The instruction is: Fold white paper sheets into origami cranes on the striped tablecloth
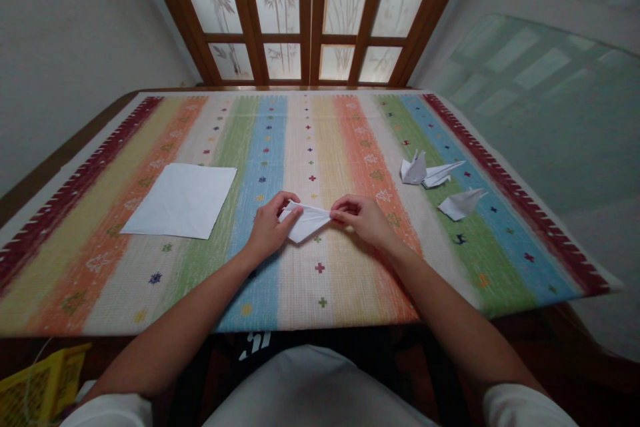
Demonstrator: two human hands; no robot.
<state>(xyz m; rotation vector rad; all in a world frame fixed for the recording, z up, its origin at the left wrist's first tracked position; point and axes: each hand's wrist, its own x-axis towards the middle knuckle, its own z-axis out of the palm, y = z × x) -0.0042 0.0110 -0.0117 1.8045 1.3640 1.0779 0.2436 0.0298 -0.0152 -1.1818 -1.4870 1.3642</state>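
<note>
A folded white paper piece [305, 221] lies on the striped cloth between my hands, narrowing to a point toward my right hand. My left hand [273, 227] grips its left end, with the fingers over the folds. My right hand [363, 220] pinches the narrow tip between fingers and thumb. Left of my left hand lies a flat square of white paper [181, 200]. Beyond my right hand are a white origami bird [425, 170] and a smaller folded paper bird [460, 203], both apart from my hands.
A woven cloth with coloured stripes [350, 293] covers the table, its edge running across just before my body. A wood-framed glazed door [310, 13] stands beyond the far edge. A yellow crate [43, 380] sits low at the left.
</note>
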